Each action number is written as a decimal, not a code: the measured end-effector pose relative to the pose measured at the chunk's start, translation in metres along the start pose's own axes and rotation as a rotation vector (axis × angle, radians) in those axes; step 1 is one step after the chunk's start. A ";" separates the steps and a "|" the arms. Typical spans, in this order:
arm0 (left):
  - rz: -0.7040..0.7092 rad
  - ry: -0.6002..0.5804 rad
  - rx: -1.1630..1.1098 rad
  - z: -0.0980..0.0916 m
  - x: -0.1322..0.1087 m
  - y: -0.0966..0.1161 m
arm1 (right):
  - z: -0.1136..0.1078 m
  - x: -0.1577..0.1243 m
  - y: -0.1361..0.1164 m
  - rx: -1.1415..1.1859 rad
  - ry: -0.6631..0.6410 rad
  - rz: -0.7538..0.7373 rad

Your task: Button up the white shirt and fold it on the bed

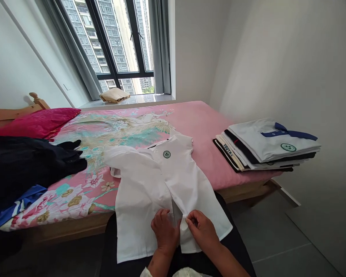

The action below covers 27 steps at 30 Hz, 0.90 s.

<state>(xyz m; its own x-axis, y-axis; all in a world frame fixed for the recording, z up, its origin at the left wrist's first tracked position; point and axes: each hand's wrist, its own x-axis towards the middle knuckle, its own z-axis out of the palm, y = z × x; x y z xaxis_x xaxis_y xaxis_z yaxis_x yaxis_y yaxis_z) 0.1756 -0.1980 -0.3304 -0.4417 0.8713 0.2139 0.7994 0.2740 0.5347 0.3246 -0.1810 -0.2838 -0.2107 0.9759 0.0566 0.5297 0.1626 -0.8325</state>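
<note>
A white short-sleeved shirt with a round green badge lies front-up, its top on the bed and its hem over my lap. My left hand rests on the left front panel near the hem, fingers curled and pressing the cloth. My right hand pinches the edge of the right front panel beside the button strip. The two hands sit close together at the shirt's lower opening.
The bed has a pink flowered cover. A stack of folded shirts sits at its right corner. Dark and blue clothes pile at the left near a magenta pillow. A tan item lies on the window sill. Grey floor lies to the right.
</note>
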 end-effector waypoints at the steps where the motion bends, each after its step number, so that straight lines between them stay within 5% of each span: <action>1: 0.015 -0.006 0.027 0.003 0.000 0.000 | 0.000 0.000 0.001 0.002 0.004 0.003; 9: 0.016 -0.001 0.106 0.010 0.004 -0.005 | 0.003 -0.004 0.000 0.058 0.016 0.019; 18: -0.118 -0.152 -0.151 -0.010 0.003 -0.020 | 0.005 -0.004 0.004 0.046 0.014 -0.054; 27: -0.116 -0.213 0.011 -0.008 0.008 -0.006 | 0.016 0.001 -0.003 -0.112 -0.040 -0.171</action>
<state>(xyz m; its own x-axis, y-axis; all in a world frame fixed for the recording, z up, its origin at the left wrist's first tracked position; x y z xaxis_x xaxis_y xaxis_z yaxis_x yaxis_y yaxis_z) 0.1637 -0.1960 -0.3259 -0.4360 0.8995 -0.0267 0.7530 0.3809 0.5366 0.3092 -0.1827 -0.2899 -0.3370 0.9264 0.1679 0.5707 0.3428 -0.7461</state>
